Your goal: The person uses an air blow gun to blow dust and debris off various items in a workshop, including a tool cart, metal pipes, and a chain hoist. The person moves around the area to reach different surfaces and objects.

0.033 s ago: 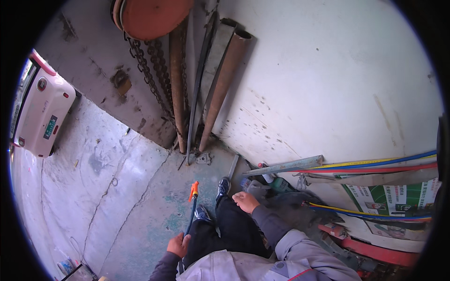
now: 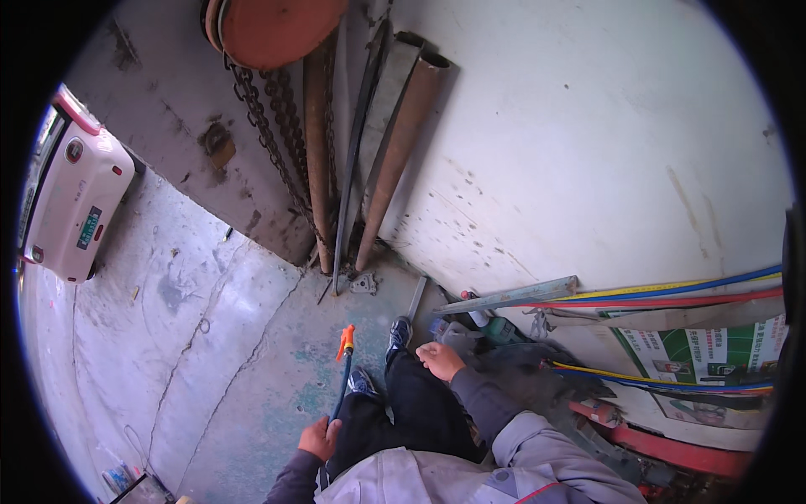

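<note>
My left hand, low in the picture and left of my legs, is wrapped round a dark blue hose. The hose rises from the fist and ends in an orange spray nozzle with a yellow collar, held above the concrete floor. Over my right thigh, my right hand is closed, with thumb and fingers drawn together. Whether anything small is between those fingers I cannot make out. Close to this hand, bottles and a clear plastic jug stand by the wall.
Rusty pipes and hanging chains fill the corner ahead, under an orange-red disc. A metal angle bar and coloured hoses run along the right wall. A pink and white vehicle stands at far left.
</note>
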A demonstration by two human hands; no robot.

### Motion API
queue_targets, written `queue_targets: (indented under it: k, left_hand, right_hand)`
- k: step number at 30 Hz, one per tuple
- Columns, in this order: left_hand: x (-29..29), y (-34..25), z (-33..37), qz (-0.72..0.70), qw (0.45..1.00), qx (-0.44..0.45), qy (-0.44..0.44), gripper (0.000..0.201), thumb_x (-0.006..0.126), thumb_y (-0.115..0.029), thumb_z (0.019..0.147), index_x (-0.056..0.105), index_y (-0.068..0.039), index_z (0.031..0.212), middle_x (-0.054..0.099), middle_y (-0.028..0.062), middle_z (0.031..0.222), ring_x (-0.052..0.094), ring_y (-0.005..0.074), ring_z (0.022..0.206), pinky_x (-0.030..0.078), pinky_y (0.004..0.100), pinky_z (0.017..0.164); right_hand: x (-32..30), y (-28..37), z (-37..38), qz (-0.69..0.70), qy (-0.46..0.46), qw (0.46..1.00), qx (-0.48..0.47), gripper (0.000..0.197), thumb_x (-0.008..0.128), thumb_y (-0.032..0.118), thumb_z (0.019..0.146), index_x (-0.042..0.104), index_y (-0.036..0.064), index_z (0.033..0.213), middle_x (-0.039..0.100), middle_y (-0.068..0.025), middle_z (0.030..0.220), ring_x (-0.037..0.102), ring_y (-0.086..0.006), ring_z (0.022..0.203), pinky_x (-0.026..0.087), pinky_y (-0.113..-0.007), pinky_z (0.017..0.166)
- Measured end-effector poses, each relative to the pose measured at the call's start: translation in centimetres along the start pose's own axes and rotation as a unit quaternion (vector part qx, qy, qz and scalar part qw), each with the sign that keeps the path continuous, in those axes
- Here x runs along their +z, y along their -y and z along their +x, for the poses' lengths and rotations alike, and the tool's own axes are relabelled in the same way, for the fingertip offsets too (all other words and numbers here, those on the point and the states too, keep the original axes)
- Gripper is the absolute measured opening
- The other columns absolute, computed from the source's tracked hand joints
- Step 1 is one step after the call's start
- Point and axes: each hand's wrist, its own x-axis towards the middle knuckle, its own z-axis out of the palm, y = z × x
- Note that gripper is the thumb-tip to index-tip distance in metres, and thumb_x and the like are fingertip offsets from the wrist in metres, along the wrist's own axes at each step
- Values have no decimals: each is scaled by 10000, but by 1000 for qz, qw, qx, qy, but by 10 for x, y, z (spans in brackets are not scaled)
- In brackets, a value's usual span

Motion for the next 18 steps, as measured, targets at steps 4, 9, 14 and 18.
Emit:
queue_targets:
  k: [4,9,14,18]
  left_hand:
    - [-8,9,-3,7,1000,-11,12,466,497,-451,994,560,-12,851,600,275,725,596,503,758,453,537,639]
    - [-25,20,-9,55,998,-3,15,445,509,-430,992,570,-11,854,603,273,730,601,499,760,455,533,640]
    - [-30,30,-24,38,999,25,7,430,523,-403,992,558,-6,831,597,272,721,599,491,750,450,521,630]
    - [-31,39,-34,36,999,-2,10,433,519,-406,996,554,-7,829,593,268,716,594,491,745,443,520,626]
  right_hand:
    - [3,-10,-23,15,-5,999,29,334,639,361,963,660,29,999,651,-1,849,603,-92,713,495,-267,664]
    - [11,-35,-60,47,-19,994,94,441,653,423,931,688,-11,997,713,-81,827,684,-180,736,530,-348,719]
    - [15,-47,-83,75,-42,990,114,422,652,412,932,687,-6,976,698,-61,784,667,-168,694,526,-344,682]
    - [18,-41,-89,49,-43,994,91,425,646,419,935,687,-2,974,695,-61,784,656,-163,679,522,-342,674]
